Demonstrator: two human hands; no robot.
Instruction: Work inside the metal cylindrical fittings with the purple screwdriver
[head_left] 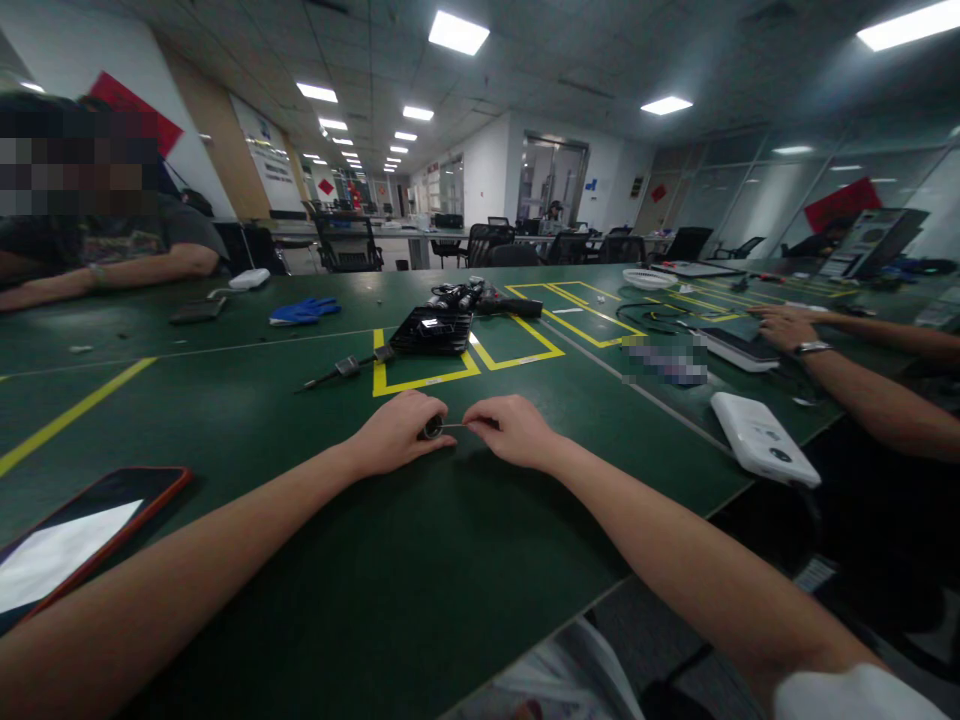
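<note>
My left hand (pixel 401 430) is closed round a small dark round object (pixel 433 427), whose open end faces right. From it a thin strand (pixel 454 426) runs across the short gap to my right hand (pixel 511 428), which pinches its other end between thumb and fingers. Both hands are just above the green tabletop (pixel 390 570). What the round object is cannot be made out.
Beyond my hands lie black parts (pixel 431 330) within yellow tape, a metal-ended cable (pixel 346 367) and blue gloves (pixel 305 311). A phone (pixel 82 535) is at the left, a white device (pixel 763 438) at the right. People sit left and right; one's hand (pixel 784 328) is over the table.
</note>
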